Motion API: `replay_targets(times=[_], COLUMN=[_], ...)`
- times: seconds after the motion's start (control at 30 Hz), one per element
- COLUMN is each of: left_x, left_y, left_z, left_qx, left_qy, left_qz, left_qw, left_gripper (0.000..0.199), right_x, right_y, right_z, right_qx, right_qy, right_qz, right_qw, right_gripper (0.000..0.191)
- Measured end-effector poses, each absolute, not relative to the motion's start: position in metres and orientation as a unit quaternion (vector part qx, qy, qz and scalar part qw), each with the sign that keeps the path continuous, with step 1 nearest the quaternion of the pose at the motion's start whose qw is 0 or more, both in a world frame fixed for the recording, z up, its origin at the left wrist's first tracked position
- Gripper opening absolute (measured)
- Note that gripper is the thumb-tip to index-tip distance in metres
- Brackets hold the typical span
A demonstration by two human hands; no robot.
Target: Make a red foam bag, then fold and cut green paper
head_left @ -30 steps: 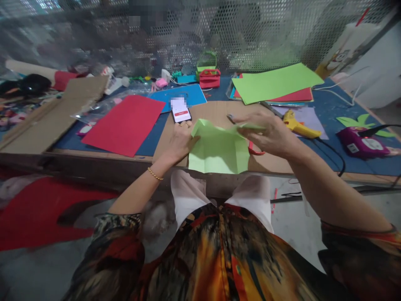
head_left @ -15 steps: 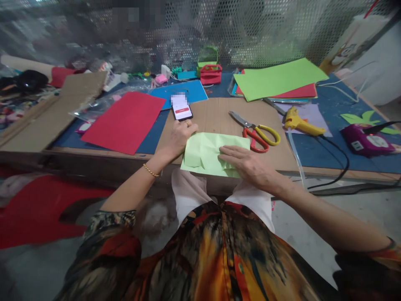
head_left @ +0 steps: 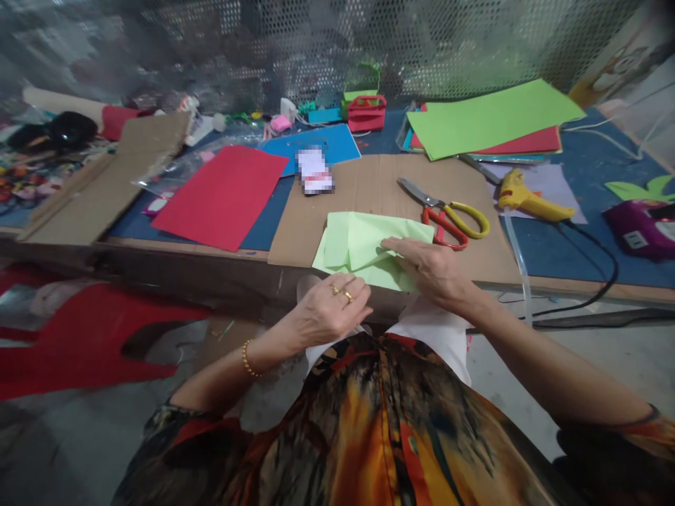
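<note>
A creased, folded pale green paper (head_left: 358, 242) lies on the brown cardboard (head_left: 363, 184) at the table's front edge. Resting on its right part is my right hand (head_left: 435, 270), fingers stretched out flat. My left hand (head_left: 335, 303), with rings on a finger, is at the paper's near edge, in front of the table; its fingers are curled together, and anything between them is hidden. Scissors (head_left: 440, 211) with one red and one yellow handle lie just behind my right hand. A phone (head_left: 315, 171) rests on the cardboard's back left part.
Red paper (head_left: 224, 197) lies left, a yellow glue gun (head_left: 532, 200) with a black cable right. Green sheets (head_left: 490, 119) and a small red basket (head_left: 366, 114) sit farther back. A purple device (head_left: 640, 228) stands at the far right.
My left hand has come down from the paper's upper left corner to its near edge. The paper's left part now looks folded differently. The view has shifted slightly.
</note>
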State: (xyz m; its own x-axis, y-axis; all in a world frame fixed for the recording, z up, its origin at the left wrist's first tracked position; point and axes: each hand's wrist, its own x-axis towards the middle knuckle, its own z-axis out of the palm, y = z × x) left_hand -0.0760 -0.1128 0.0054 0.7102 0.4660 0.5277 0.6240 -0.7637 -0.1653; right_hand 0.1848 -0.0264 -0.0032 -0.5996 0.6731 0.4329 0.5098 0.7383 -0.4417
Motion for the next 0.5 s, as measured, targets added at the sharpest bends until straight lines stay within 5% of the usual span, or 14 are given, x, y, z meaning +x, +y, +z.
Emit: replay_targets(times=[0.23,0.5], left_x=[-0.083,-0.073], left_y=[-0.095,-0.095], left_z=[-0.016,-0.020], left_qx=[-0.868,-0.852], left_qy=[-0.434,-0.468], left_qz=[-0.167,-0.147], left_qw=[0.173,0.181], left_gripper=[0.033,0.032], right_x=[0.176,0.171], right_y=[-0.027,-0.048], right_z=[-0.005,-0.016], right_qx=[-0.416,-0.279], right_qy=[-0.858,-0.931], right_qz=[0.089,0.005], right_qw=[0.287,0.236], right_gripper=[0.041,0.044])
